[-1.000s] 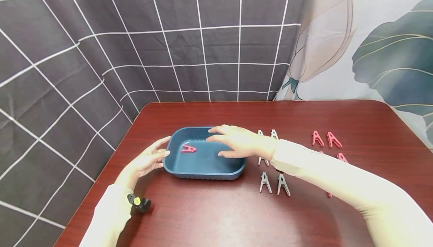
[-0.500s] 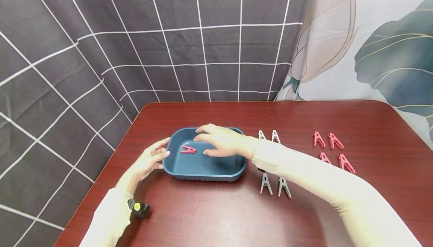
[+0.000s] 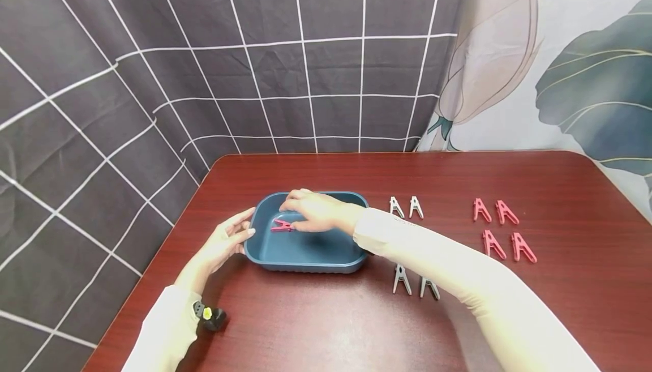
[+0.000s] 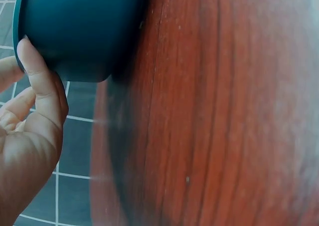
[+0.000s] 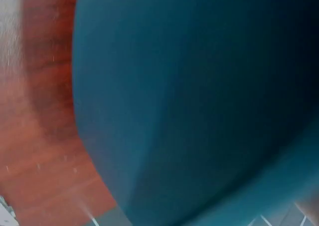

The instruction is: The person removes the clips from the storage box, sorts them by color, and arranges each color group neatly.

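My left hand (image 3: 222, 244) grips the left end of the blue plastic basin (image 3: 313, 267), thumb and fingers at its rim. In the left wrist view the left hand (image 4: 37, 116) is at the basin's outer wall (image 4: 79, 31). Inside the basin lies one pink clothespin (image 3: 281, 226), towards the left end. Reaching in from the right, my right hand (image 3: 318, 212) is over the basin with fingers spread. Its thumb tip is right at the clothespin's right end. In the right wrist view the basin wall (image 5: 149, 86) fills most of the frame, hiding the fingers.
Several grey-white clothespins (image 3: 402, 279) lie right of the basin, some hidden under the right sleeve (image 3: 433, 250). Farther right are several pink clothespins (image 3: 492, 244) in two rows. Behind the red-brown table (image 3: 326, 326) hangs a dark checked curtain (image 3: 331, 66).
My right hand has moved left across the basin, bringing its thumb to the pink clothespin. More clothespins on the right have come out from under the sleeve. The left hand stays put.
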{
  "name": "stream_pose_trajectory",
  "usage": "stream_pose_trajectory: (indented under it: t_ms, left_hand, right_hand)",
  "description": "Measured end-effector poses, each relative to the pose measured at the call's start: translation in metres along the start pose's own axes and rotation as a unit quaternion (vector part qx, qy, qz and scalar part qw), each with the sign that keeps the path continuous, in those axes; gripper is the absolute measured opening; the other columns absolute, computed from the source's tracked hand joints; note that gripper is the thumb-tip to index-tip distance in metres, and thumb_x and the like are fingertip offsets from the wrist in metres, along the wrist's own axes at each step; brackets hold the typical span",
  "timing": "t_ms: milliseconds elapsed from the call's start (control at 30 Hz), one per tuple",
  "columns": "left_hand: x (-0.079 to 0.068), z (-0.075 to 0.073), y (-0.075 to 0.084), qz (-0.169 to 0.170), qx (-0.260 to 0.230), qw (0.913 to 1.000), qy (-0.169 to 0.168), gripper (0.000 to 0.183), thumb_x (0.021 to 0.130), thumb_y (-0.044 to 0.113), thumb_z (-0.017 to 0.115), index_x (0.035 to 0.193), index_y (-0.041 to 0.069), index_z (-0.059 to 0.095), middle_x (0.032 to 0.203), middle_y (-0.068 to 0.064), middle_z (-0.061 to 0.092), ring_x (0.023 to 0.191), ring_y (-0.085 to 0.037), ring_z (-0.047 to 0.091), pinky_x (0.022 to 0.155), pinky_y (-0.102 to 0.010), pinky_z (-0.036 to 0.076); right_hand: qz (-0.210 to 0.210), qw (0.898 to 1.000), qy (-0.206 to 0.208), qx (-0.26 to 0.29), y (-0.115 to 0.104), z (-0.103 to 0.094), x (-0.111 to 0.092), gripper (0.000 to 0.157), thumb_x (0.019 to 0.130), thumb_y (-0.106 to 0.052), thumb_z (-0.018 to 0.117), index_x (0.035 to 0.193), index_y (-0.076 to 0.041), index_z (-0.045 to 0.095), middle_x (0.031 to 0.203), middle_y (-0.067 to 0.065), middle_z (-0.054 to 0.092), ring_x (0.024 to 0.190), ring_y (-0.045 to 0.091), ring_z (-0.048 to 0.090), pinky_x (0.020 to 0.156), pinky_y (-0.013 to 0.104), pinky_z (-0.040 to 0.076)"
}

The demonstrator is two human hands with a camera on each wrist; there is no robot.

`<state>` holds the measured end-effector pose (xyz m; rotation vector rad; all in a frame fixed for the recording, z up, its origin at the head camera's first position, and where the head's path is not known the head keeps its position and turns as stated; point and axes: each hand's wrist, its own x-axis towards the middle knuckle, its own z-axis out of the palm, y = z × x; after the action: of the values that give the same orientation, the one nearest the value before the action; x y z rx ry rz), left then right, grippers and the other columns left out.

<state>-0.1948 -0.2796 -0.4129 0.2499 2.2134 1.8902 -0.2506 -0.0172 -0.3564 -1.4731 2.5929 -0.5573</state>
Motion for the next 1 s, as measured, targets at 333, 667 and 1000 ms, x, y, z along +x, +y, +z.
stream_pose_trajectory:
  t_ms: [333,667,1000]
  left_hand:
    - [-0.001,-0.001,-0.002,0.000,-0.010,0.9999,-0.005,0.059,0.094,0.002,0.054,0.146,-0.005,0.025,0.093,0.002,0.058,0.075,-0.009,0.062,0.059,-0.027,0.054]
    - [0.001,-0.006,-0.002,-0.002,-0.015,0.9999,-0.008,0.058,0.095,0.002,0.053,0.146,-0.003,0.026,0.094,0.004,0.061,0.076,-0.009,0.064,0.060,-0.027,0.055]
    - [-0.001,-0.005,-0.003,-0.010,-0.038,0.9990,-0.022,0.056,0.096,0.002,0.051,0.147,0.002,0.028,0.098,0.005,0.063,0.078,-0.009,0.065,0.060,-0.026,0.055]
  right_hand:
    - [0.045,0.998,-0.044,-0.004,-0.001,0.003,0.002,0.049,0.089,-0.027,0.066,0.133,-0.010,0.053,0.129,0.007,0.053,0.120,0.021,0.049,0.104,0.035,0.041]
    - [0.067,0.995,-0.073,-0.019,-0.017,-0.017,0.015,0.047,0.088,-0.025,0.066,0.131,-0.011,0.055,0.125,0.007,0.055,0.115,0.020,0.050,0.098,0.035,0.045]
    - [0.085,0.994,-0.065,-0.029,-0.021,-0.007,0.039,0.040,0.090,-0.024,0.064,0.127,-0.011,0.059,0.125,0.007,0.059,0.115,0.019,0.054,0.102,0.033,0.043]
